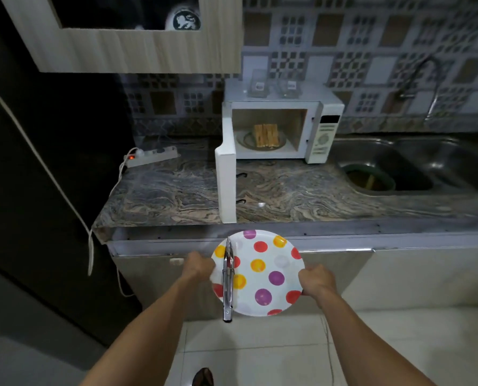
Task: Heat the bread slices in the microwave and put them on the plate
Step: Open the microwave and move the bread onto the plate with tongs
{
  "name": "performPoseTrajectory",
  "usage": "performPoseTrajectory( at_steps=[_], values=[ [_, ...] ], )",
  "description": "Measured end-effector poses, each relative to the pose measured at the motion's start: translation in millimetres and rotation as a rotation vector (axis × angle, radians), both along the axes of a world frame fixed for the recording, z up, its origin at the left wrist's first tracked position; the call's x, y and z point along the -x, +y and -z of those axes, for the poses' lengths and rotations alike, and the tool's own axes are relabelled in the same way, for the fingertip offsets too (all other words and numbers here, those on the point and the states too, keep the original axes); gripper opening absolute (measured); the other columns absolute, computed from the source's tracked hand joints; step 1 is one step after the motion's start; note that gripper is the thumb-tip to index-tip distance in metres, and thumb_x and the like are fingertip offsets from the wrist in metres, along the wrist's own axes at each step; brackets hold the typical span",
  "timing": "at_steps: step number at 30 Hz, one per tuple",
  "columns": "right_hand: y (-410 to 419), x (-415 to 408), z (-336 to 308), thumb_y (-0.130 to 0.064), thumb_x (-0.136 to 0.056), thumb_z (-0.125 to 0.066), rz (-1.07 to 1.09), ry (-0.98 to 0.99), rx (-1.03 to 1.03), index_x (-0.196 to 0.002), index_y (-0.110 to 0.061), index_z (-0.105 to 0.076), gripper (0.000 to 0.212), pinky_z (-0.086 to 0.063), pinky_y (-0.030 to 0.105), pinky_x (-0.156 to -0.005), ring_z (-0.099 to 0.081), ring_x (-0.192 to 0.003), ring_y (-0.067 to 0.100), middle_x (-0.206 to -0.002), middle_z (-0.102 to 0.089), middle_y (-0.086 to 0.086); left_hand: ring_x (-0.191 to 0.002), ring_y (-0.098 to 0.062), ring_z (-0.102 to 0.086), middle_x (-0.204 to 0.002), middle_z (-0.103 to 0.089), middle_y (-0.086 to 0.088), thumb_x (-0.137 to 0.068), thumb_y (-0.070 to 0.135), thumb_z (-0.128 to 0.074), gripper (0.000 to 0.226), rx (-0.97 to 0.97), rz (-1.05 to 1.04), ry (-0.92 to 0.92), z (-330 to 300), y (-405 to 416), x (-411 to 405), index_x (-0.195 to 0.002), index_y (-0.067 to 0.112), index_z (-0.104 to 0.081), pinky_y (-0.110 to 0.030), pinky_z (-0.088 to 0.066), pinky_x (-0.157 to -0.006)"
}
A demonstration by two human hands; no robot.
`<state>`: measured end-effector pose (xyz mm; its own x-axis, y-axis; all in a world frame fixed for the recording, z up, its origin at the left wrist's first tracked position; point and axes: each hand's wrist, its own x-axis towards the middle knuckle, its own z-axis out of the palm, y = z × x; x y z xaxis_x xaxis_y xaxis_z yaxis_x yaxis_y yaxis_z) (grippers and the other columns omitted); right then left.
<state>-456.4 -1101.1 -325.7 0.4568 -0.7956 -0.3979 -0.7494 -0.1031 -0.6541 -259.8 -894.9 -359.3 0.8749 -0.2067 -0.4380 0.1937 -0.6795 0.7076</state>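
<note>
I hold a white plate (271, 299) with coloured dots in front of the counter, below its edge. My left hand (200, 265) grips the plate's left rim and my right hand (315, 280) grips its right rim. Metal tongs (228, 277) lie across the left side of the plate, their handle end sticking out over the near rim. The white microwave (324, 129) stands on the counter with its door (226, 185) swung open toward me. Inside, toasted bread slices (266, 135) sit on the glass turntable.
The marble counter (301, 193) runs left to right. A power strip (151, 157) with a lit red switch lies at the back left. A steel sink (427, 168) with a green bowl (370, 178) is at the right. A wall cabinet (137, 51) hangs above.
</note>
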Motion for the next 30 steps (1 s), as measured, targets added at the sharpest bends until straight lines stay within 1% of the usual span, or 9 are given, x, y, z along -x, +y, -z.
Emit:
performPoseTrajectory(
  at_steps=[2,5,9,11,15,19,24,28,30],
  values=[
    [-19.2,12.6,-8.0,-0.008,-0.080,-0.055,0.057,-0.002,0.034,-0.081,0.006,-0.072,0.022,-0.059,0.038,-0.073,-0.067,-0.077,0.034,-0.077,-0.071,0.017,-0.075,-0.028,-0.068,-0.078,-0.070,-0.016,-0.081,0.009,-0.064,0.012,0.003,0.047,0.008,-4.5,-28.1,9.2,-0.075,-0.001,-0.067,-0.036,-0.054,-0.066],
    [-53.8,25.8,-17.1,-0.006,-0.086,-0.055,0.117,0.031,0.075,-0.087,0.008,-0.070,0.021,-0.046,0.029,-0.071,-0.056,-0.078,0.032,-0.079,-0.062,0.018,-0.079,-0.029,-0.070,-0.084,-0.072,-0.016,-0.081,0.015,-0.064,0.014,0.010,0.103,0.005,-5.5,-73.0,11.6,-0.082,0.001,-0.068,-0.037,-0.059,-0.073],
    [-101.6,27.4,-17.9,-0.010,-0.085,-0.056,0.143,0.065,0.135,-0.090,0.001,-0.073,0.021,-0.047,0.028,-0.076,-0.063,-0.092,0.035,-0.095,-0.071,0.017,-0.089,-0.033,-0.069,-0.095,-0.070,-0.017,-0.078,0.019,-0.063,0.024,0.037,0.151,0.021,-3.1,-128.8,3.3,-0.095,0.002,-0.065,-0.038,-0.059,-0.075],
    [-123.6,22.7,-17.0,-0.010,-0.084,-0.057,0.147,0.083,0.158,-0.086,0.001,-0.074,0.020,-0.043,0.028,-0.072,-0.063,-0.088,0.034,-0.095,-0.073,0.019,-0.093,-0.033,-0.068,-0.102,-0.070,-0.016,-0.074,0.022,-0.064,0.035,0.053,0.167,0.021,-3.0,-153.2,-4.9,-0.100,-0.001,-0.066,-0.038,-0.058,-0.077],
    [-175.3,-5.8,-10.9,-0.010,-0.085,-0.058,0.194,0.066,0.156,-0.083,0.003,-0.071,0.019,-0.049,0.032,-0.075,-0.064,-0.091,0.038,-0.094,-0.072,0.022,-0.092,-0.035,-0.069,-0.102,-0.071,-0.020,-0.077,0.016,-0.062,0.031,0.071,0.165,0.014,-9.0,-205.7,-31.0,-0.099,-0.006,-0.070,-0.036,-0.057,-0.074],
    [-213.7,-41.3,-6.9,-0.013,-0.089,-0.057,0.187,0.091,0.151,-0.096,0.002,-0.072,0.023,-0.051,0.038,-0.085,-0.063,-0.100,0.039,-0.106,-0.070,0.023,-0.102,-0.034,-0.065,-0.110,-0.067,-0.018,-0.086,0.018,-0.060,0.031,0.041,0.154,0.009,-17.8,-247.8,-62.9,-0.107,-0.003,-0.067,-0.036,-0.053,-0.085],
    [-249.3,-91.5,-5.4,-0.006,-0.089,-0.055,0.134,0.108,0.129,-0.082,0.001,-0.066,0.015,-0.045,0.032,-0.075,-0.058,-0.085,0.032,-0.095,-0.069,0.021,-0.097,-0.032,-0.066,-0.104,-0.069,-0.016,-0.081,0.013,-0.060,0.024,0.049,0.104,-0.023,-18.3,-286.1,-109.1,-0.099,0.000,-0.069,-0.029,-0.051,-0.072],
    [-268.2,-130.8,-2.9,-0.012,-0.090,-0.058,0.100,0.096,0.159,-0.083,-0.001,-0.066,0.015,-0.051,0.035,-0.073,-0.060,-0.082,0.032,-0.089,-0.067,0.019,-0.097,-0.034,-0.067,-0.104,-0.071,-0.017,-0.078,0.010,-0.061,0.024,0.085,0.049,-0.031,-10.3,-297.6,-141.7,-0.097,-0.001,-0.072,-0.032,-0.055,-0.077],
    [-275.5,-149.1,-3.8,-0.012,-0.092,-0.058,0.068,0.098,0.153,-0.086,-0.001,-0.067,0.015,-0.046,0.032,-0.070,-0.058,-0.082,0.031,-0.090,-0.066,0.018,-0.098,-0.036,-0.067,-0.104,-0.071,-0.019,-0.079,0.012,-0.061,0.024,0.059,0.024,-0.035,-6.6,-298.7,-155.2,-0.095,-0.001,-0.073,-0.034,-0.056,-0.079]
  ],
)
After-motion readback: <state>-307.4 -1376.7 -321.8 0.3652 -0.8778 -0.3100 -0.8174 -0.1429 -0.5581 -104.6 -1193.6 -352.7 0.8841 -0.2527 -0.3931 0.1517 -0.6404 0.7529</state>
